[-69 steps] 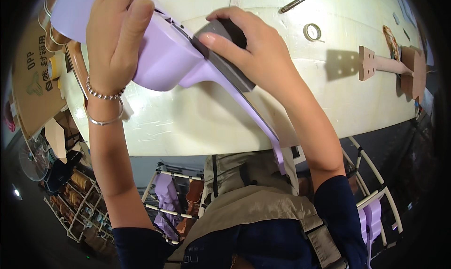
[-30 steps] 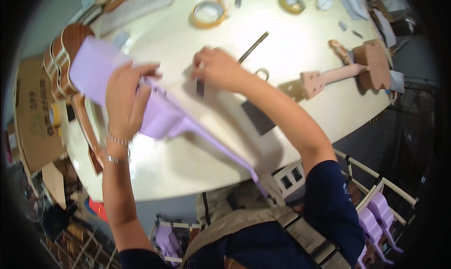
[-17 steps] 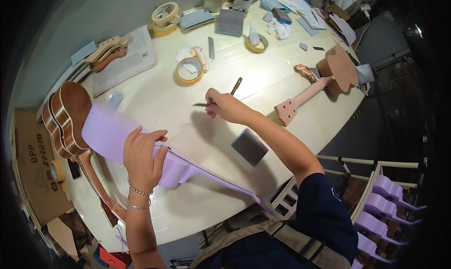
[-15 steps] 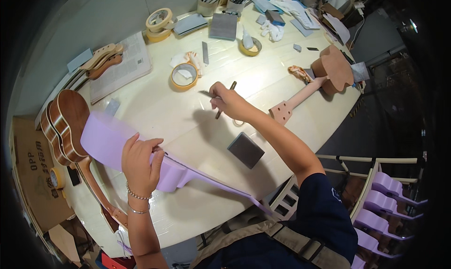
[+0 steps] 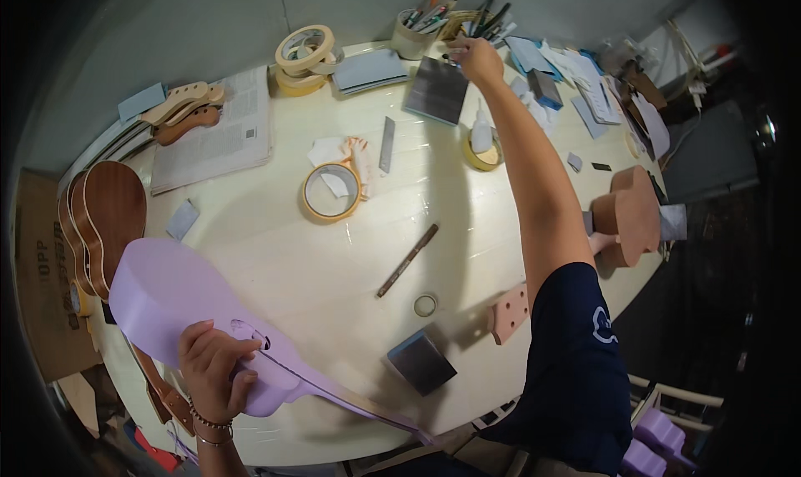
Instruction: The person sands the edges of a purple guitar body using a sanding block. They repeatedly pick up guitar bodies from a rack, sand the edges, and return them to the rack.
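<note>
My left hand (image 5: 215,369) grips the body of a light purple ukulele (image 5: 179,289) beside its sound hole. The ukulele lies at an angle, its neck running toward the table's near edge. At the far side, my right arm is stretched out. The fingers of my right hand (image 5: 479,60) are closed just above a dark square sanding pad (image 5: 437,92), near the pen cups; what they hold is too small to make out. On the tabletop, a brown marker pen (image 5: 407,261) lies between my hands, close to a small clear ring (image 5: 425,304) and a sanding block (image 5: 422,362).
Brown ukuleles (image 5: 113,218) stand at the left beside a newspaper (image 5: 217,135) with wooden necks. Tape rolls (image 5: 332,192), a flat metal blade (image 5: 387,145) and a pen cup (image 5: 413,37) lie farther back. An unpainted ukulele (image 5: 634,214) is right; purple bodies (image 5: 659,431) hang lower right.
My right hand has moved from mid-table to the far side; the thin blade it held no longer shows. The marker lies uncovered. My left hand and the purple ukulele appear lower in view.
</note>
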Motion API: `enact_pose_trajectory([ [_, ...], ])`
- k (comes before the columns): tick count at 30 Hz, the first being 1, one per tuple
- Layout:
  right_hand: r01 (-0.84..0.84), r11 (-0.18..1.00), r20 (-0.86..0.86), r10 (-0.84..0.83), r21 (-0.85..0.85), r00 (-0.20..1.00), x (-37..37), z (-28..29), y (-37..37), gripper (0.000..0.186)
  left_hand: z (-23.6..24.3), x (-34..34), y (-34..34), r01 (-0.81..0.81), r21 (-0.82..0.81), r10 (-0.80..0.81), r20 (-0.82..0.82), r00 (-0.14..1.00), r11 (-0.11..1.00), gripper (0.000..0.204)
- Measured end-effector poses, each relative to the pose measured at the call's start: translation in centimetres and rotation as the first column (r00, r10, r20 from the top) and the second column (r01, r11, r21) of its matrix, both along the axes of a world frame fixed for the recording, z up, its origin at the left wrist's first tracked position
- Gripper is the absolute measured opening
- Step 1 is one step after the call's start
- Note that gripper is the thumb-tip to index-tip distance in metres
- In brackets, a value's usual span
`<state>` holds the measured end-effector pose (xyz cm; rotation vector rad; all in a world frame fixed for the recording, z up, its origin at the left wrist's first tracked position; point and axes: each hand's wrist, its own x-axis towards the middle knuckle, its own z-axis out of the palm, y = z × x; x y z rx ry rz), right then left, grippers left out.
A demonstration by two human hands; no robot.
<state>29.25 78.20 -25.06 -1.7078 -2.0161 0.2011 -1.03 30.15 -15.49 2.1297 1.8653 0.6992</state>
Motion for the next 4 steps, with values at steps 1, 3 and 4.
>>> enact_pose_trajectory([
  [1, -0.026, 0.999, 0.103, 0.023, 0.036, 0.994, -0.3, -0.8, 1.7, 0.028, 0.1, 0.1, 0.0, -0.012, -0.006, 0.012, -0.006, 1.000, 1.000, 0.041],
  [3, -0.074, 0.991, 0.117, 0.087, -0.110, 0.989, -0.9, -0.9, 3.9, 0.031, 0.1, 0.3, 0.2, -0.034, -0.020, 0.033, -0.013, 0.999, 0.999, 0.041],
  [4, -0.105, 0.986, 0.109, 0.119, -0.127, 0.987, -2.7, -2.1, 4.2, 0.031, -0.1, 0.3, 0.0, -0.051, -0.035, 0.051, -0.022, 0.998, 0.998, 0.044],
])
